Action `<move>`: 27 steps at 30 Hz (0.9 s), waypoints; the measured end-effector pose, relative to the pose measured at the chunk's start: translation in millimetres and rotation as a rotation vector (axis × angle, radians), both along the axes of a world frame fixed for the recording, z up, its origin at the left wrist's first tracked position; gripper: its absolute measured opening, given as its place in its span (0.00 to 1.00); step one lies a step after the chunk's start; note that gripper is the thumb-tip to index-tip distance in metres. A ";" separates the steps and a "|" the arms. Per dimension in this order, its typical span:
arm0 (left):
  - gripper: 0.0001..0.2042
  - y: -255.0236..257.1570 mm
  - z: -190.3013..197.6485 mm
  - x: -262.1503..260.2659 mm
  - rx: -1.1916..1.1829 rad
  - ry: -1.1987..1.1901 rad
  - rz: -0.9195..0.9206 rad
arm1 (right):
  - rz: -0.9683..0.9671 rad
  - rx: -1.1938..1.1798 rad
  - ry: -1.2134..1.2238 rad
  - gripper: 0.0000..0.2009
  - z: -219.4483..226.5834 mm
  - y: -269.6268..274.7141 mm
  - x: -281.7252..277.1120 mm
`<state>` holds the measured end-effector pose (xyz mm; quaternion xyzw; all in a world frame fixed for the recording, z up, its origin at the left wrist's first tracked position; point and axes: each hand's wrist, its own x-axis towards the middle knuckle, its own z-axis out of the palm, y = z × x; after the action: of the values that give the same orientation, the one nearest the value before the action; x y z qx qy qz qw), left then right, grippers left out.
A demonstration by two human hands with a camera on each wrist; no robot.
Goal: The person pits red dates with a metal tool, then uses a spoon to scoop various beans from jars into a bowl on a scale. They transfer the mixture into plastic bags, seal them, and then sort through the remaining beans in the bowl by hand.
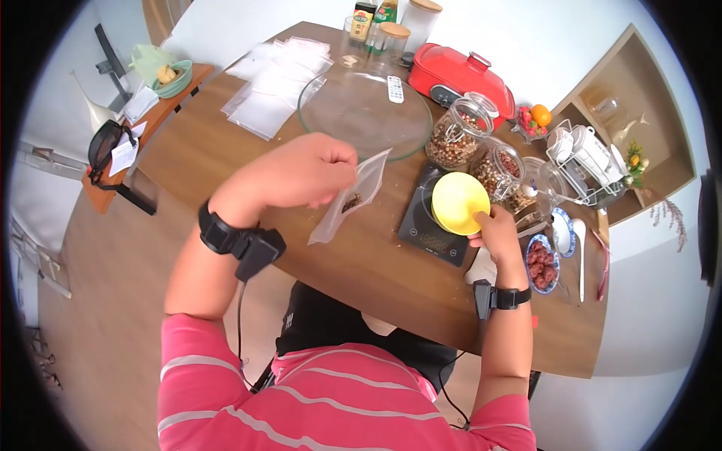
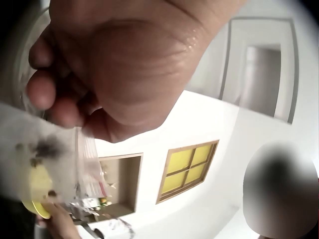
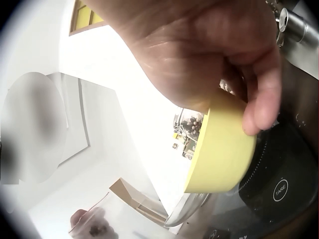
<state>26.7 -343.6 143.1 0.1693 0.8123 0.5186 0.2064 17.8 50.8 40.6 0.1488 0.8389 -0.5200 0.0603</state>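
Observation:
My left hand (image 1: pixel 304 171) pinches the upper edge of a clear zip bag (image 1: pixel 372 174), which hangs tilted above the table's near side. A small heap of dark bits (image 1: pixel 351 203) shows inside the bag. My right hand (image 1: pixel 496 233) grips the rim of a yellow bowl (image 1: pixel 457 201), thumb on the inside and fingers around the outer wall. The bowl overlaps the black kitchen scale (image 1: pixel 430 244); in the right wrist view the bowl's wall (image 3: pixel 224 154) stands close over the scale's surface. No contents show inside the bowl.
Behind the scale stand glass jars (image 1: pixel 455 143) of dry mixed pieces. A large glass plate (image 1: pixel 365 120) carries a white remote (image 1: pixel 395 89). A pile of clear bags (image 1: pixel 274 90) lies at the back left. A red cooker (image 1: pixel 462 79) and a bowl of dark red fruit (image 1: pixel 541 263) sit to the right.

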 end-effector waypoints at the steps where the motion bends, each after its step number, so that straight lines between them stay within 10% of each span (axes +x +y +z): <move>1: 0.08 -0.9 8.8 1.3 -0.020 -0.006 0.005 | 0.001 0.021 0.025 0.17 -1.2 -0.8 -0.2; 6: 0.07 10.6 42.3 9.0 -0.615 0.570 0.058 | -0.095 0.048 0.125 0.19 3.1 -8.5 12.0; 7: 0.07 13.1 46.9 11.0 -0.633 0.572 0.045 | -0.137 0.486 0.361 0.18 0.0 -11.6 15.1; 10: 0.06 18.6 59.1 19.9 -0.642 0.637 -0.017 | -0.094 0.555 0.827 0.14 16.5 -17.6 42.0; 13: 0.05 35.9 62.4 22.3 -0.534 0.643 -0.109 | 0.156 0.081 0.859 0.15 31.0 -42.4 67.8; 22: 0.05 94.7 50.1 7.7 -0.469 0.597 -0.346 | 0.410 -0.088 0.995 0.14 15.9 -57.8 73.7; 27: 0.07 117.9 26.9 10.4 -0.278 0.499 -0.273 | 0.115 -0.301 0.744 0.09 4.8 -62.9 80.3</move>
<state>37.1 -225.7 169.9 0.3688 0.8708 0.3125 0.0896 98.1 -12.1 45.4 -0.1074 0.7250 -0.6510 -0.1975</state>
